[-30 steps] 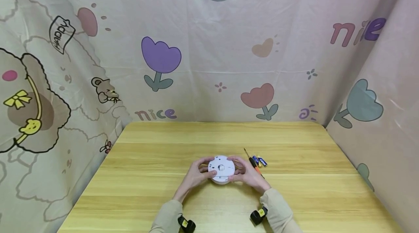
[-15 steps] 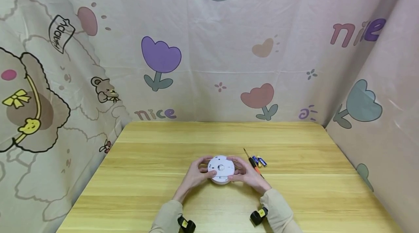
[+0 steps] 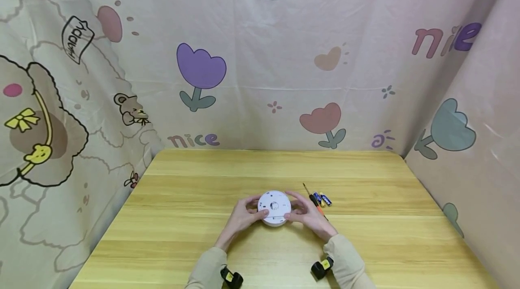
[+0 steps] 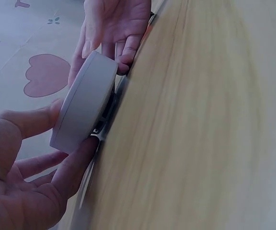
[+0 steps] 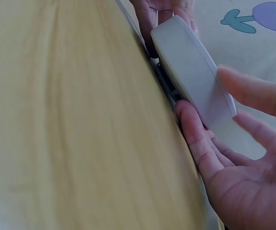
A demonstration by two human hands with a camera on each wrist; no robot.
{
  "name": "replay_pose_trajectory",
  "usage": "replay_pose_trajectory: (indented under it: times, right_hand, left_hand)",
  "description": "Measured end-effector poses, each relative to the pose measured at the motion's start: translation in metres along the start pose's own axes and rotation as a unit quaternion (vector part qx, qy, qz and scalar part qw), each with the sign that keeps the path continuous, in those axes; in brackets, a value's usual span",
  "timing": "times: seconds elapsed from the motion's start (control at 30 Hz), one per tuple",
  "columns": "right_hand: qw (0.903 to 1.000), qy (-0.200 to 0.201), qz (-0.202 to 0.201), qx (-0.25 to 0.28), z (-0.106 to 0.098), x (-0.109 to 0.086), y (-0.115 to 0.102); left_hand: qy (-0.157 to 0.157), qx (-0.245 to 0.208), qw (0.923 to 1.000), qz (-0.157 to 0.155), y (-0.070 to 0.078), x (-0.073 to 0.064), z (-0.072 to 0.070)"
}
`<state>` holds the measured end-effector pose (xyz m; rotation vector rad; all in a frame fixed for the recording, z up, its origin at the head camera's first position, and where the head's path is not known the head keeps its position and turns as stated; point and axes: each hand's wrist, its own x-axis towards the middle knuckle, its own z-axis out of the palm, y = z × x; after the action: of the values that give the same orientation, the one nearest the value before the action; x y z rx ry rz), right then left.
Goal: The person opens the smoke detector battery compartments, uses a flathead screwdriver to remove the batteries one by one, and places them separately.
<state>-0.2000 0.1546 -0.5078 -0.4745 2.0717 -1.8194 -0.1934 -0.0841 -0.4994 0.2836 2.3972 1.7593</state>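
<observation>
A round white smoke alarm (image 3: 275,207) is held between both hands, its flat back with small slots and a central recess facing up. My left hand (image 3: 242,216) grips its left side, thumb on the upper face near the rim and fingers underneath. On the opposite side my right hand (image 3: 305,215) holds the rim between thumb and fingers. In the left wrist view, the alarm (image 4: 85,103) shows its smooth side wall, with dark vents on the underside close over the table. The right wrist view has the right hand's (image 5: 238,158) fingertip under the alarm (image 5: 193,72).
A screwdriver (image 3: 314,200) with a black and orange handle lies just beyond the right hand. Beside it are blue batteries (image 3: 326,199). The wooden table (image 3: 195,167) runs back to a printed curtain (image 3: 260,67). A black wrist camera (image 3: 322,268) sits at the right sleeve.
The right hand's thumb and index finger have slid from over the alarm's face to its right edge. The alarm has shifted slightly upward in view; the left hand keeps its grip.
</observation>
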Motion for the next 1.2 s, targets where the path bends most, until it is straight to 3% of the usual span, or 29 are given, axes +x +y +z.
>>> replay_pose_trajectory:
  times: [0.23, 0.57, 0.77, 1.07, 1.2]
  right_hand:
    - [0.9998, 0.008, 0.017, 0.011, 0.003, -0.004, -0.011]
    - [0.9993, 0.027, 0.023, 0.012, 0.002, 0.0, -0.002]
    - [0.999, 0.019, 0.018, 0.037, 0.002, 0.0, -0.002]
    - [0.9955, 0.042, 0.023, 0.082, 0.004, 0.001, 0.0]
    - [0.9945, 0.045, 0.025, 0.092, 0.004, 0.001, 0.002]
  left_hand:
    - [-0.001, -0.011, 0.9999, -0.011, 0.003, -0.001, -0.001]
    - [0.006, -0.008, 0.9998, -0.016, 0.007, -0.001, -0.003]
    - [0.012, -0.036, 0.9991, -0.019, 0.004, 0.001, -0.003]
    - [0.056, -0.021, 0.9981, 0.009, 0.034, -0.013, -0.004]
    - [0.059, -0.021, 0.9979, 0.02, 0.038, -0.017, -0.005]
